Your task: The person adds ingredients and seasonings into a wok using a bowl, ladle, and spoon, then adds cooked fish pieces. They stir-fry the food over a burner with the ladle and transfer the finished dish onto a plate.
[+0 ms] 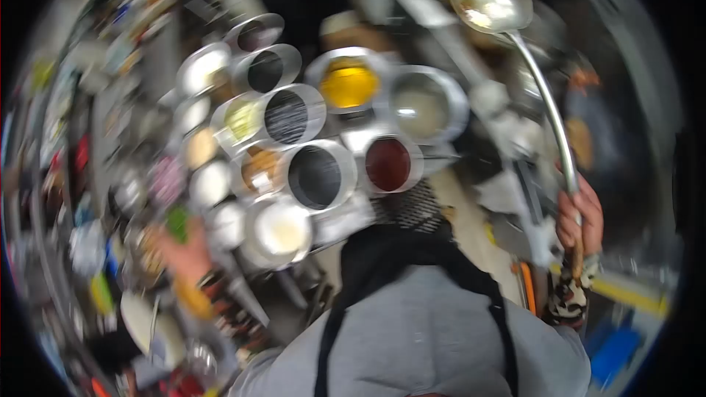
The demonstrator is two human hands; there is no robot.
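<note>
My right hand is wrapped round the handle of a long metal ladle, whose round bowl points away from me at the upper right. At the left, my left hand reaches toward a small patch of something green. Motion blur smears its fingers, so whether it grips the green stuff is unclear. Near it stand several small containers, one with white contents. A larger pot with pale white contents is just to the right of that hand.
Several metal pots stand in front of me, one with yellow liquid, one with dark red contents and one with dark contents. A dark pan-like surface lies at the right. A person in dark clothes is at the far side.
</note>
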